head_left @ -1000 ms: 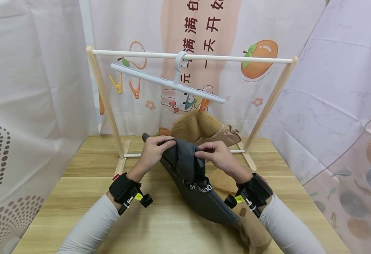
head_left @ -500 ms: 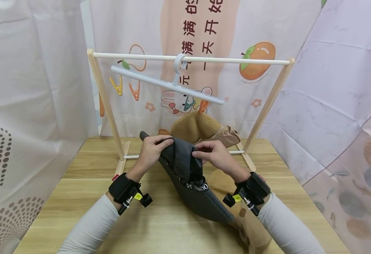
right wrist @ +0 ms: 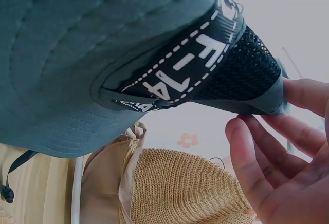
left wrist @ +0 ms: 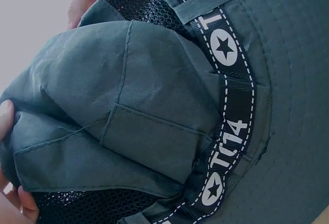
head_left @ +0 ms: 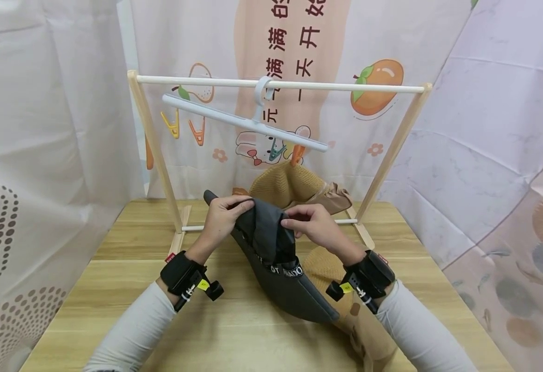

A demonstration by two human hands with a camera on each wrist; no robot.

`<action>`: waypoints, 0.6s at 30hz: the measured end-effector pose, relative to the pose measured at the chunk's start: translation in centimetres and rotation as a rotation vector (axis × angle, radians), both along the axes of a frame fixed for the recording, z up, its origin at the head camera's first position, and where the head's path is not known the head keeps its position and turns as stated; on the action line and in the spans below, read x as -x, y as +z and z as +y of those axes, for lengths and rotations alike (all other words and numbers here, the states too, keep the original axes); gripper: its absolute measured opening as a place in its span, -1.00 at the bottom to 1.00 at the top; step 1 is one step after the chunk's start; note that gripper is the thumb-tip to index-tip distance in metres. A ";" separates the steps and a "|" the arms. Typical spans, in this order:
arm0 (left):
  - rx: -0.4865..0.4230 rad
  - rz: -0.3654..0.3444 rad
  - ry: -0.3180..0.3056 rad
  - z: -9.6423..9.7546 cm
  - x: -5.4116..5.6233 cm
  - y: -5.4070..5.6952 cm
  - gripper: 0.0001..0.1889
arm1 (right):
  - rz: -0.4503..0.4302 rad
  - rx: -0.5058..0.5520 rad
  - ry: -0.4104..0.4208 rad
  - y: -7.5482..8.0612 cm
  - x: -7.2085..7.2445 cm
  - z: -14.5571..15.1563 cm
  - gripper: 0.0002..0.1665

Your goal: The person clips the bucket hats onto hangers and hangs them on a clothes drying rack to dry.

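A dark grey sun hat (head_left: 285, 292) is held tilted over the table, its brim toward me. My left hand (head_left: 225, 217) pinches the crown on the left, and my right hand (head_left: 315, 225) pinches it on the right. Between them the crown cloth sags in folds. Black mesh (left wrist: 136, 5) and a lettered band (left wrist: 239, 106) show in the left wrist view. In the right wrist view, fingers of the right hand (right wrist: 288, 162) touch the crown's edge. Beyond the hat, a woven tan hat (head_left: 280, 186) hangs with an orange clip (head_left: 297, 154) at its top.
A pale blue hanger (head_left: 248, 123) hangs tilted from the wooden rack's white rod (head_left: 345, 86). Yellow (head_left: 174, 126), orange (head_left: 199, 134) and teal (head_left: 277, 151) clips hang below it. Another woven tan hat (head_left: 320, 266) with tan cloth (head_left: 373, 336) lies on the table (head_left: 234, 336), partly behind the grey hat.
The grey hat's near brim end has shifted slightly left and up. Both hands keep their hold on the crown, the right one slightly farther left. The hanger and clips stay in place.
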State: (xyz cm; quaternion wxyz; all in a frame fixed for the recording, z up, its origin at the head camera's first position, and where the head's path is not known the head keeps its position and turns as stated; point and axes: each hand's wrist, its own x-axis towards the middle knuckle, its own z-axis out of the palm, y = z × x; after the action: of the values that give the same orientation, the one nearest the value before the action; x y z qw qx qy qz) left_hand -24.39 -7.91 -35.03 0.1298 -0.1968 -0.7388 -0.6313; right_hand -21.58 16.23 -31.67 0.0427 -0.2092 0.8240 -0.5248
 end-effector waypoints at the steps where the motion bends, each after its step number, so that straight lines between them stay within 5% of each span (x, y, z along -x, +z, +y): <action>1: -0.004 -0.002 0.003 0.0 0.1 0.0 -0.77 | 0.006 -0.002 0.000 0.0 0.0 0.0 -0.73; 18: -0.022 -0.030 0.045 0.5 0.7 0.6 -0.76 | 0.001 -0.044 -0.027 0.7 0.9 -0.1 -0.70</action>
State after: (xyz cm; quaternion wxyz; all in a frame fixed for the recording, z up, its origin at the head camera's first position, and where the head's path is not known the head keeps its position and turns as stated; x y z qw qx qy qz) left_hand -25.08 -7.37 -34.43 0.1351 -0.1695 -0.7379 -0.6392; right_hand -22.50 16.15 -30.98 0.0400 -0.1973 0.8380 -0.5072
